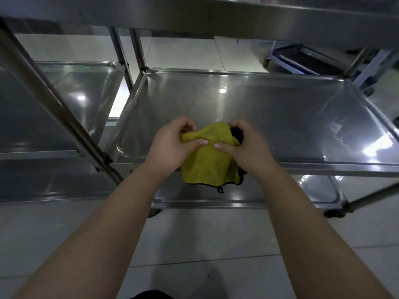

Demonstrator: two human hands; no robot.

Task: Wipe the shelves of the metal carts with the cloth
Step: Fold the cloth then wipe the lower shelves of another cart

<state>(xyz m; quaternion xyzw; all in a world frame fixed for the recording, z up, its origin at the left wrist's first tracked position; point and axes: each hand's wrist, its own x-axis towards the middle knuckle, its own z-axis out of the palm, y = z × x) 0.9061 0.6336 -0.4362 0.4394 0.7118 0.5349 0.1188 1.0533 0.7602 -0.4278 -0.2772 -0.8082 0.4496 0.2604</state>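
A yellow cloth (210,162) with a black trim and a dark underside hangs between both hands, above the front edge of the middle shelf (269,117) of a steel cart. My left hand (172,145) pinches the cloth's upper left part between thumb and curled fingers. My right hand (246,145) grips its upper right part, thumb on the yellow face. The two thumbs nearly meet at the cloth's middle. The lower half of the cloth droops freely in front of the shelf rim.
A lower shelf (280,190) lies under the middle one, and the top shelf's rim (216,16) runs overhead. A second steel cart (64,100) stands close on the left, its slanted post (54,100) near my left arm. A blue-framed trolley (306,59) stands behind. Pale tiled floor lies below.
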